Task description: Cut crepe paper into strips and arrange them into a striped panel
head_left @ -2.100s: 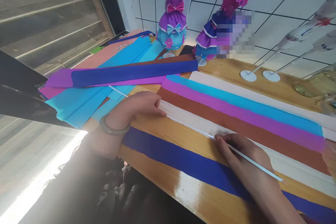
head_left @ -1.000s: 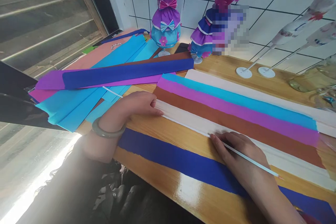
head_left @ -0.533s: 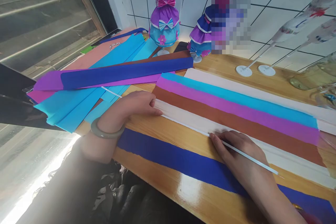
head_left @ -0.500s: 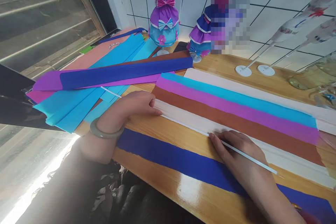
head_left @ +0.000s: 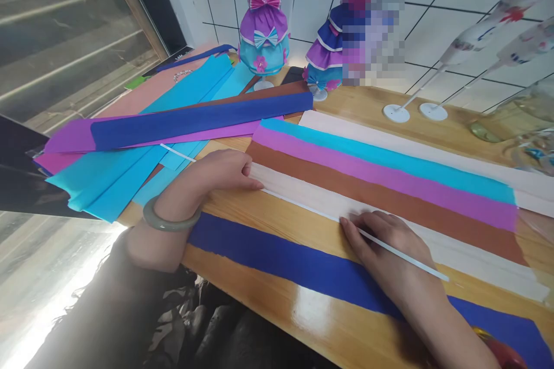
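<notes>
A thin white strip (head_left: 302,203) runs along the near edge of a wide white paper strip (head_left: 346,204), its kind not clear. My left hand (head_left: 227,170), with a bangle at the wrist, is closed, thumb and fingers pressed together over the thin strip and the white paper's left end. Beyond it, a short tail of the thin strip sticks out to the left. My right hand (head_left: 389,248) pinches the thin strip farther right, touching the paper's near edge. Its loose end passes over the back of that hand.
Brown (head_left: 389,202), purple (head_left: 381,173) and light-blue strips (head_left: 389,153) lie behind the white one; a dark-blue strip (head_left: 281,259) lies nearer me. Folded coloured paper (head_left: 203,118) is piled left. Dressed bottle figures (head_left: 264,34) and stands (head_left: 396,113) line the wall.
The view has drifted, so everything sits a little farther left. Both hands keep their grip and hardly move over the paper. More of a red and gold item shows by my right wrist.
</notes>
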`<state>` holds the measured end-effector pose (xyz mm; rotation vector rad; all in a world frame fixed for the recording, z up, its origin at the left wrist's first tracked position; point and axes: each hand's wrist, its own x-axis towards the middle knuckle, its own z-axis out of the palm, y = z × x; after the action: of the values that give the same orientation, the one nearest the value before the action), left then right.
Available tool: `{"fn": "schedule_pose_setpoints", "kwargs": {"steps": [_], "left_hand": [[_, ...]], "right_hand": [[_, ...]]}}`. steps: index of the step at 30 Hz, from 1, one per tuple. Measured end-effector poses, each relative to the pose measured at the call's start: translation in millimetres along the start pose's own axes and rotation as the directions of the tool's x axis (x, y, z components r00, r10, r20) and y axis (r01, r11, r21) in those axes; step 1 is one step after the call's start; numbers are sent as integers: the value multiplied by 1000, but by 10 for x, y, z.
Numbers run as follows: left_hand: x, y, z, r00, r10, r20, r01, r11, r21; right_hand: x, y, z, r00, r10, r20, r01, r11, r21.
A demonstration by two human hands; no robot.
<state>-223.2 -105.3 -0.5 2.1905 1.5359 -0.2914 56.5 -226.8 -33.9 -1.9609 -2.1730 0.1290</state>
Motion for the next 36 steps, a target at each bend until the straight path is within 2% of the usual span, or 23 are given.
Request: {"fn": "schedule_pose_setpoints", "kwargs": {"steps": [14,18,29,36], "left_hand": [[18,-21,25,1000,10,-16,-10,1000,1],[23,-15,28,1000,-27,12,27,1000,-15],[35,-75,26,999,-10,39,13,995,-94],[27,-53,6,996,-33,83,44,991,-129]], "right_hand": [[4,15,7,1000,-9,16,10,1000,-25],[4,19,10,999,9,32,-9,1000,-2],[9,21,6,1000,-25,12,25,1000,9],[-6,6,-20,1000,-21,-2,21,1000,-20]]}}
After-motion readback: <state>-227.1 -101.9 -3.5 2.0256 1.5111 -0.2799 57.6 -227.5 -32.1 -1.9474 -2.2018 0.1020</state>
